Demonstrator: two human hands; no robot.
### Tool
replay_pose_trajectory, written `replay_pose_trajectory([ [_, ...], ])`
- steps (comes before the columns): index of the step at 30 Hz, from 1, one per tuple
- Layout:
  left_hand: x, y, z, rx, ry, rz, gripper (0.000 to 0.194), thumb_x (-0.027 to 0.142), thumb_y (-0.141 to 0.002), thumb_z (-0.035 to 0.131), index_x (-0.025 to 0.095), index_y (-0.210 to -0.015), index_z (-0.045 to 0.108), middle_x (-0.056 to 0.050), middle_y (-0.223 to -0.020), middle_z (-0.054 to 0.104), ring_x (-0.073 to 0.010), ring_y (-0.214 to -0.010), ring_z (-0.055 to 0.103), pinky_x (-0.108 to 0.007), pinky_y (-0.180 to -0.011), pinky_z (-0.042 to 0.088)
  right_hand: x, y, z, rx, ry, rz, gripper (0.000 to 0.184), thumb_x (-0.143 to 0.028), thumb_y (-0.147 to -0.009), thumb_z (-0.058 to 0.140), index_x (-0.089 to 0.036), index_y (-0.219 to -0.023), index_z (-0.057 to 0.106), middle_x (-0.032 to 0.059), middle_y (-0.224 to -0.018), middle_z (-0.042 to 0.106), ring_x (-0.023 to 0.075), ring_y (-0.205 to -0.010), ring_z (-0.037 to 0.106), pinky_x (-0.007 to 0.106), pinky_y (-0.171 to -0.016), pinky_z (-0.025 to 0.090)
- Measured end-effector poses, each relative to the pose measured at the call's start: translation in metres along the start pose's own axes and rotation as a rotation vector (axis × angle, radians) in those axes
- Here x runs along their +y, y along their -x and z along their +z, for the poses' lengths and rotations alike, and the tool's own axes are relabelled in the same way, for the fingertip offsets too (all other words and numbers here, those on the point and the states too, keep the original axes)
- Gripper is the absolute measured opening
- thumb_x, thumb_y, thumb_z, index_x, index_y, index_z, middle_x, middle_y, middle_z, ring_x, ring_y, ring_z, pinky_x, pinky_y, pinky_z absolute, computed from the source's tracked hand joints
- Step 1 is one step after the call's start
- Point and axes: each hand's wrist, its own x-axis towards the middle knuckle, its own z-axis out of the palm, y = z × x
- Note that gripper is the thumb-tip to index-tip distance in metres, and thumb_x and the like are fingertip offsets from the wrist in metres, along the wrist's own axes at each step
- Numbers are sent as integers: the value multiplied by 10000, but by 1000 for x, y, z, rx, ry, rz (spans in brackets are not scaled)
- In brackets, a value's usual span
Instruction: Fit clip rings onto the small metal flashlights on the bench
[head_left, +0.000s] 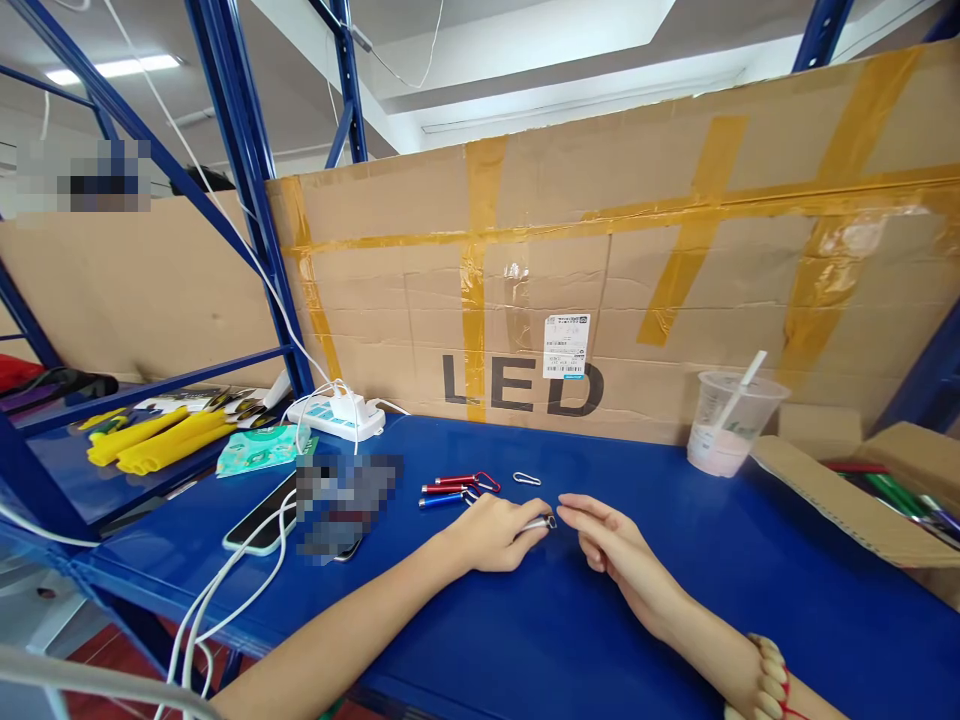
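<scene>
My left hand [501,532] is closed on a small silver keychain flashlight [538,523], and the flashlight's ring end points to the right. Just right of that end, my right hand [613,540] has its thumb and fingers pinched together; anything between them is too small to make out. A loose silver carabiner [526,478] lies on the blue table [480,640] behind my hands. Beyond my left hand are red keychain flashlights [454,484] with a red carabiner [489,482], and a blue keychain flashlight [442,499] lies in front of them.
A plastic cup [731,425] with a straw stands at the back right, beside an open cardboard box [840,505] of coloured tubes. On the left are a phone [262,515], white cables [199,610], a power strip [337,415] and a green packet [262,450]. Taped cardboard [390,310] walls the back.
</scene>
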Motion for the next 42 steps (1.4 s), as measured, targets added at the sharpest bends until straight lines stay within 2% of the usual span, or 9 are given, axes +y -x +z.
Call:
replay_pose_trajectory([
  [7,-2,0,2,16,17,19,254,296,-915,334,183,-1101,465,-22,-762,659,-191,-677,642,-225,-524,401,2,0,2,17,-10,-1,503,-390,-525,762,-124,-925,614,-85,-427,341,47,-412,274,208,-411,201],
  [15,-2,-1,2,39,68,35,241,294,-925,323,184,-1080,470,-16,-745,656,-174,-649,635,-218,-532,391,3,0,-1,16,-33,-23,426,-394,-653,664,-135,-986,602,-77,-431,373,39,-399,268,196,-414,185],
  [24,-5,-1,5,59,93,51,233,295,-927,316,191,-1066,472,-5,-715,650,-164,-600,623,-215,-506,366,-1,1,0,33,-31,-62,448,-338,-634,624,-131,-1031,597,-77,-453,382,48,-400,281,200,-409,214],
  [27,-5,-2,5,62,108,56,242,303,-926,314,190,-1068,475,-7,-706,646,-159,-592,621,-212,-506,367,0,0,-1,34,-73,-75,389,-307,-619,584,-139,-971,591,-64,-508,420,46,-401,299,200,-407,208],
  [32,-4,-3,4,52,125,44,250,305,-920,318,184,-1064,483,-12,-691,643,-167,-601,624,-216,-518,381,1,0,-3,-70,-241,-28,272,-274,-625,549,-178,-874,497,-103,-433,320,47,-366,248,190,-392,198],
  [34,-5,-3,4,53,126,41,251,307,-918,320,184,-1060,487,-13,-686,641,-166,-600,624,-213,-515,382,1,-1,-3,-107,-332,-31,282,-309,-636,569,-201,-874,463,-105,-468,346,44,-355,253,188,-378,193],
  [36,-5,-3,5,55,125,45,255,309,-917,318,182,-1060,488,-16,-683,639,-164,-599,624,-210,-514,385,-1,-1,-2,-143,-406,-19,253,-375,-658,575,-202,-784,440,-98,-491,364,44,-349,268,189,-365,196],
  [39,-5,-3,5,52,118,48,260,312,-919,315,181,-1063,488,-19,-690,641,-161,-606,625,-207,-521,388,-2,-1,-2,-164,-419,4,357,-407,-676,577,-182,-558,326,-85,-425,307,42,-339,264,196,-353,203],
  [42,-5,-3,5,48,116,45,255,307,-918,322,181,-1068,485,-16,-702,646,-160,-614,626,-209,-531,390,-2,0,-2,-157,-374,-15,425,-353,-650,610,-183,-467,266,-80,-368,269,35,-321,245,198,-340,184],
])
